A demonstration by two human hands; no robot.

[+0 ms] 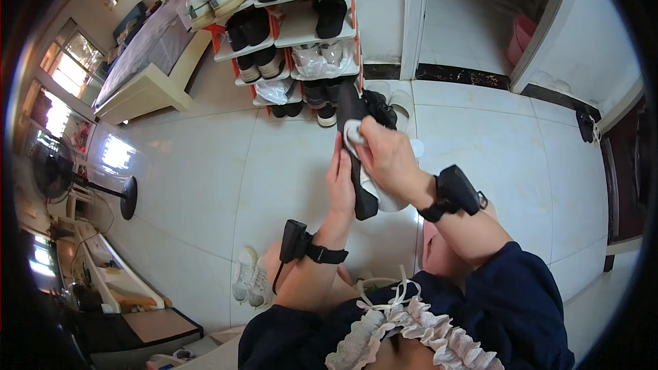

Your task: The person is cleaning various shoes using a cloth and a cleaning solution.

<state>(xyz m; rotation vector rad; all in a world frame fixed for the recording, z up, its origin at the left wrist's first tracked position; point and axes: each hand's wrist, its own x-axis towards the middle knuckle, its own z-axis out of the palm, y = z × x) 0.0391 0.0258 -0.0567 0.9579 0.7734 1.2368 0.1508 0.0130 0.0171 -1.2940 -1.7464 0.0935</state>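
My left hand (341, 181) supports a shoe with a thick black sole (365, 204) and a white upper, tilted on its side. The fingers of my left hand lie along the sole. Across from it, my right hand (386, 156) is curled around a white cloth or wipe (353, 132), which touches the shoe. The shoe's far side and the fingertips of my right hand are partly hidden. Beyond the shoe, black footwear (379, 109) and a light slipper (399, 105) are on the tiled floor.
A shoe rack (315, 34) with several pairs stands ahead. White sneakers (250, 276) are on the floor to the left. Further left are a standing fan (129, 197) and a bed frame (149, 93). A doorway with a dark threshold (462, 75) lies ahead right.
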